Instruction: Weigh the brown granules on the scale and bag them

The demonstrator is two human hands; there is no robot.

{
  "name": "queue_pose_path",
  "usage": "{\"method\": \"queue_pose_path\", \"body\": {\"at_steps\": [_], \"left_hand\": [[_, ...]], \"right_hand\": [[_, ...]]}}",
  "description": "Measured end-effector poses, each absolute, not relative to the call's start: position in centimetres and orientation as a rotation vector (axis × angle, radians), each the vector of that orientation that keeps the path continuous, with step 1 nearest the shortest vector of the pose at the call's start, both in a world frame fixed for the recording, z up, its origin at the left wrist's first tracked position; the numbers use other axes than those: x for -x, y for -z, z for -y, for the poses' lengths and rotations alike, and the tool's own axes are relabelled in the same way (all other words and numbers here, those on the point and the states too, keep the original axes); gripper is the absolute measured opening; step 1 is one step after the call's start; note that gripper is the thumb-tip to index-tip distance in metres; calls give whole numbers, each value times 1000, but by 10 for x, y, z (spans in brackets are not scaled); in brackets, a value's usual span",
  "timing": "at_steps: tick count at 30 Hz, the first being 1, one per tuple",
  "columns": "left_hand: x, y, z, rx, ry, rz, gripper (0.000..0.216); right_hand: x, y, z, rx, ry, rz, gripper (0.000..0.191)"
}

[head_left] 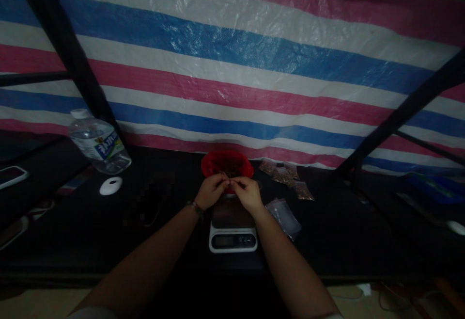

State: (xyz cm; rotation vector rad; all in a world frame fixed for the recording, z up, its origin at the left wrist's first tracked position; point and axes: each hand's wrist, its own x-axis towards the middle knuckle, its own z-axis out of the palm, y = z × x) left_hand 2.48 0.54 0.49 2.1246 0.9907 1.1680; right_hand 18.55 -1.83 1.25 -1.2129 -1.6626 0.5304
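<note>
My left hand (210,192) and my right hand (248,194) meet at the fingertips, thumbs and forefingers pinched together. Whatever lies between them is too small and dark to make out. Both are just above the back of a white kitchen scale (233,242) with a dark platform. Right behind the fingers stands a red plastic basket (207,165) with something brownish inside. Beside my right wrist lies a stack of clear zip bags (286,216). Farther back on the right are several small bags filled with brown bits (303,191).
On the left of the black table (319,241) stand a clear plastic bottle (100,142) and a white mouse (111,186). A phone (12,176) lies at the far left. Dark metal posts (69,52) slant before a striped plastic sheet (232,57). At right sits a blue object (436,189).
</note>
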Motion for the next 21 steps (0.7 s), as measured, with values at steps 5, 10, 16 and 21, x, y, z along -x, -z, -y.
{"method": "queue_pose_path", "body": {"at_steps": [5, 10, 16, 21], "left_hand": [[-28, -6, 0, -2154, -1195, -1018, 16], [-29, -4, 5, -2166, -1245, -1177, 15], [-25, -8, 3, -2135, -1482, -1009, 17], [-20, -8, 2, -2046, -1629, -916, 21]], "right_hand": [[-182, -15, 22, 1286, -225, 1794, 14], [-183, -17, 25, 1347, 17, 1738, 13], [-187, -23, 25, 1103, -137, 1780, 12], [-190, -22, 18, 1009, -341, 1650, 30]]}}
